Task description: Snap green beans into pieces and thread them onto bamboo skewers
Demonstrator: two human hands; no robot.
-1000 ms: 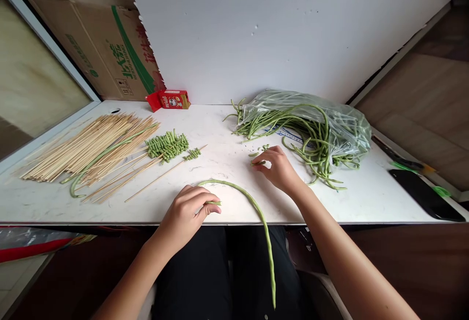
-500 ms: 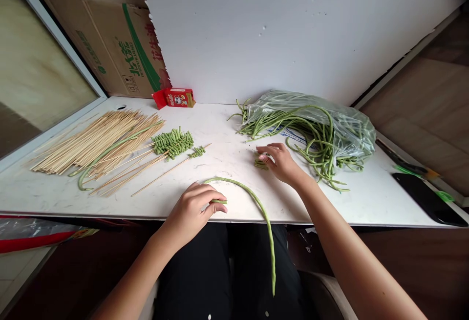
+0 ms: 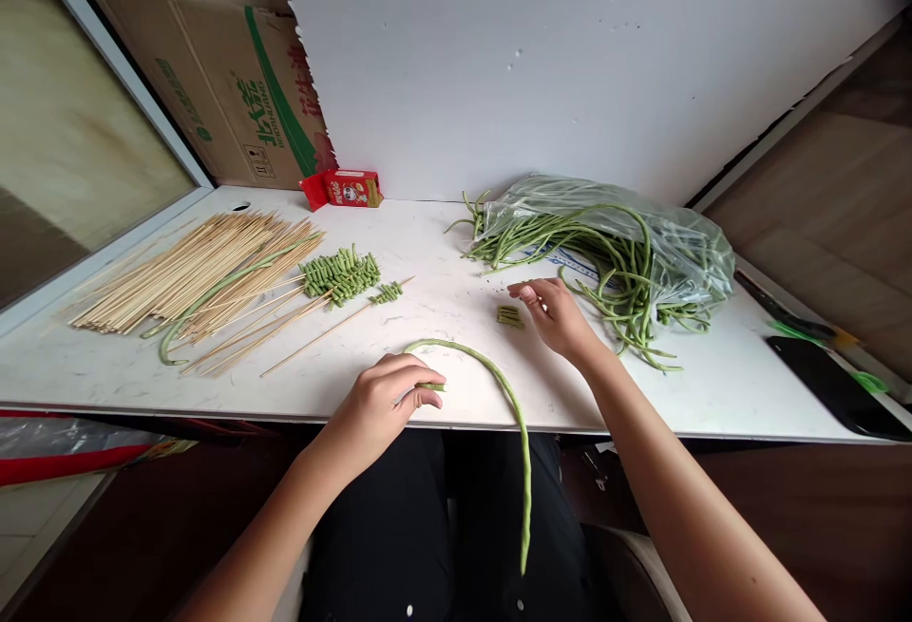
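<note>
A long green bean (image 3: 519,413) is pinched in my left hand (image 3: 389,389), its short cut end poking out past the thumb. The rest of it arches over the table and hangs down past the front edge in front of my lap. My right hand (image 3: 552,313) is held just above and right of a small row of short bean pieces (image 3: 509,316). Its fingers are stretched out, with nothing visible in them. To the left, bean pieces threaded on skewers (image 3: 342,273) form a cluster, and a separate skewer carries a few pieces (image 3: 387,292).
Many bare wooden skewers (image 3: 178,271) lie at the left with a bean (image 3: 214,292) across them. A clear plastic bag (image 3: 684,242) spills long beans (image 3: 570,233) at the right. A red box (image 3: 354,189) stands at the back; a black phone (image 3: 830,385) lies far right.
My right hand has drawn slightly right, uncovering more of the row of short bean pieces. My left hand keeps its hold on the long bean. The view has shifted slightly.
</note>
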